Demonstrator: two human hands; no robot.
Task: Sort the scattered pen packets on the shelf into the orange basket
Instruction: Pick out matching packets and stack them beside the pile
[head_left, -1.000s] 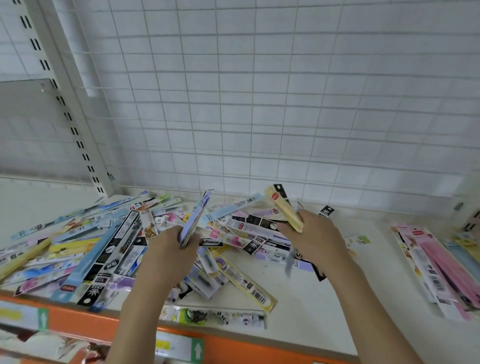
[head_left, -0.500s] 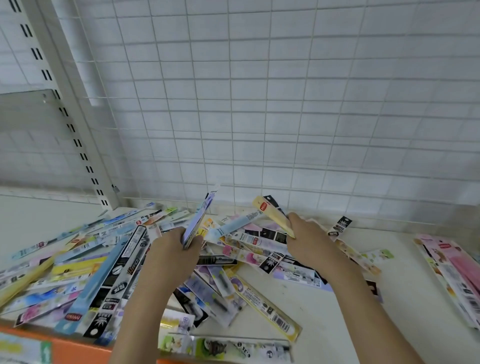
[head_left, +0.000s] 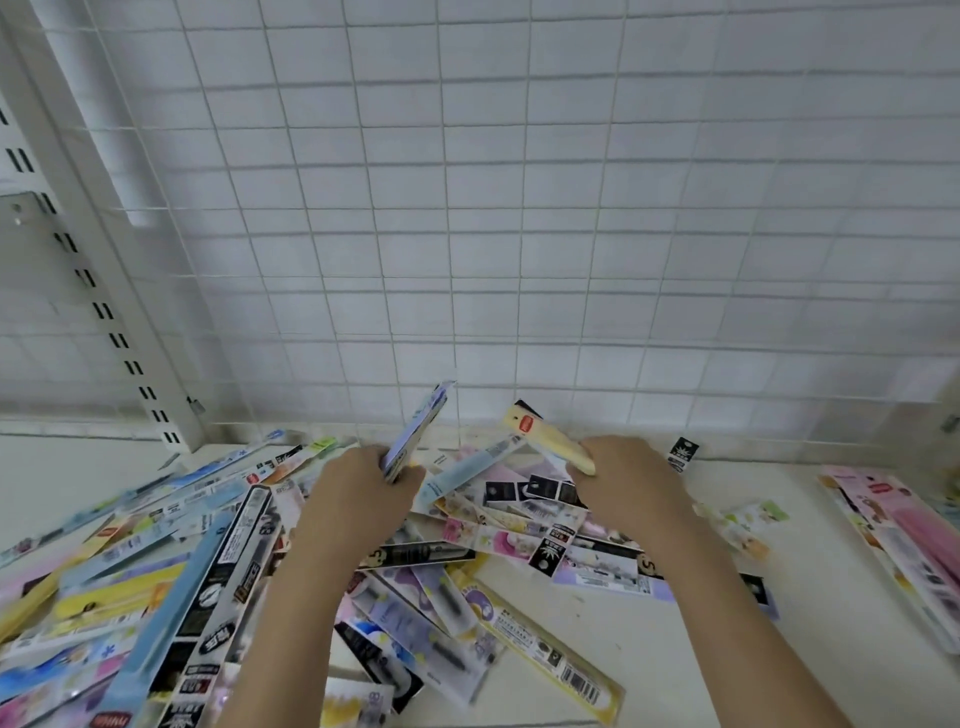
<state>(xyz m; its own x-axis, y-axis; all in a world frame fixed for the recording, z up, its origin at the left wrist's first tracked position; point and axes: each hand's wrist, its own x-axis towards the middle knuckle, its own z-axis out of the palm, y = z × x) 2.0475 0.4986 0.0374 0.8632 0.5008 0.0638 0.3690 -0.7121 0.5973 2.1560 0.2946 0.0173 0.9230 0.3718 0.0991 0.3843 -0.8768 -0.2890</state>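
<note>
Many pen packets (head_left: 171, 561) lie scattered in a heap across the white shelf (head_left: 727, 639). My left hand (head_left: 358, 499) grips a thin stack of bluish packets (head_left: 418, 431), held on edge and pointing up toward the back wall. My right hand (head_left: 628, 478) holds a pale yellow packet (head_left: 550, 439) with a red label, its top end slanting up to the left. Both hands hover over the middle of the heap. No orange basket is in view.
A white wire grid (head_left: 519, 208) closes the back of the shelf, with a slotted upright post (head_left: 93, 280) at the left. A separate batch of pink packets (head_left: 904, 540) lies at the right edge. Bare shelf shows between that batch and the heap.
The view has tilted upward, so the orange shelf edge has dropped out of sight. Both hands moved a little further back over the heap, still holding the same packets.
</note>
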